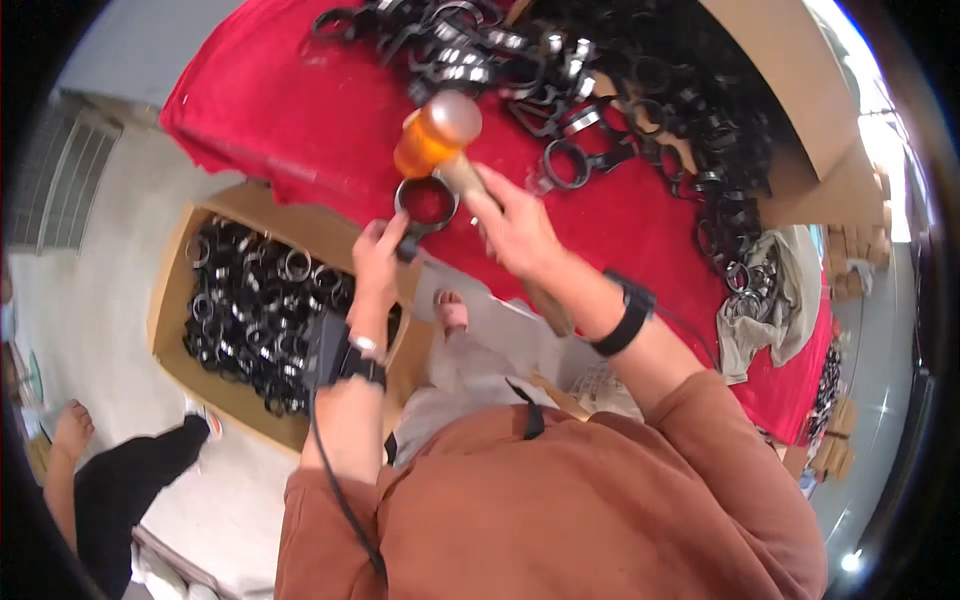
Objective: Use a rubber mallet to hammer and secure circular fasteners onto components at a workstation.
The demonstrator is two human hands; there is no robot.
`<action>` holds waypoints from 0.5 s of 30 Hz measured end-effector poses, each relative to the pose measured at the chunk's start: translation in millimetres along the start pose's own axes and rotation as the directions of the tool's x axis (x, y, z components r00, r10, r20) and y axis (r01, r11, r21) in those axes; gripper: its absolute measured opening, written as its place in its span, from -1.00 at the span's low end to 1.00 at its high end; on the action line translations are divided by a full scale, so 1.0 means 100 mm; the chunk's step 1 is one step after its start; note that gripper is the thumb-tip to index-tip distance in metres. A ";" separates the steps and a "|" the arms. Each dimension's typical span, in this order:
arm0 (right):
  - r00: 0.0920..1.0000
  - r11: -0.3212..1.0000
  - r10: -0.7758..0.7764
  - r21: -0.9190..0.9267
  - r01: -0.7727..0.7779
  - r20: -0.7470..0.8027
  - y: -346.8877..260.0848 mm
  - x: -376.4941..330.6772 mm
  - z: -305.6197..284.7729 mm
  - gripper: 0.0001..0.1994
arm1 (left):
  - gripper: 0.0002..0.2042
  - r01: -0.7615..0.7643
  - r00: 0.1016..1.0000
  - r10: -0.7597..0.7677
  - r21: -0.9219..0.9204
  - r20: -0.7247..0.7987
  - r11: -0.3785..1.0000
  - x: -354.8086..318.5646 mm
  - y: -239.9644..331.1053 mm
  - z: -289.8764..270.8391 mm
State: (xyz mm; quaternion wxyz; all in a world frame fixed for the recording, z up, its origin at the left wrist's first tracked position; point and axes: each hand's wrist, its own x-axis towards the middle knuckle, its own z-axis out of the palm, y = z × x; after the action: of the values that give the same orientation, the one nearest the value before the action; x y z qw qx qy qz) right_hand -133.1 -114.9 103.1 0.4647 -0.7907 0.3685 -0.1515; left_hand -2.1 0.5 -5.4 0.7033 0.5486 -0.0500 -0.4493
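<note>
My left hand (378, 262) is closed on the short stem of a black ring-shaped metal part (428, 229), its open loop lying over the red cloth near the table's front edge. In my right hand (520, 225) is a mallet (438, 134) with an orange, pale-faced head and a wooden handle. The mallet's head hangs over the far side of the ring, and whether they touch I cannot tell. Just to the right of the mallet another black ring part (567, 163) rests on the cloth.
A heap of black ring parts (460, 60) covers the far table, spilling from a cardboard box (790, 90). An open carton (170, 340) full of similar parts stands at my left. A grey cloth (790, 290) lies at the right. Another person's leg (160, 465) shows lower left.
</note>
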 end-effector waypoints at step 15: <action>0.847 0.805 0.462 0.525 -0.275 -0.264 0.70 -1.48 -1.14 -0.53 | -0.78 -0.661 0.663 0.572 0.737 0.484 0.142 0.03 0.50 0.66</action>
State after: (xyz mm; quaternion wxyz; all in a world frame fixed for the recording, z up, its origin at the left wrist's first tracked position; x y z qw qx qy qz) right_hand -331.5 -100.1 118.9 0.5816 -0.5210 0.5529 -0.2908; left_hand -8.4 -49.9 60.1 0.4311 0.7339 -0.5225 -0.0501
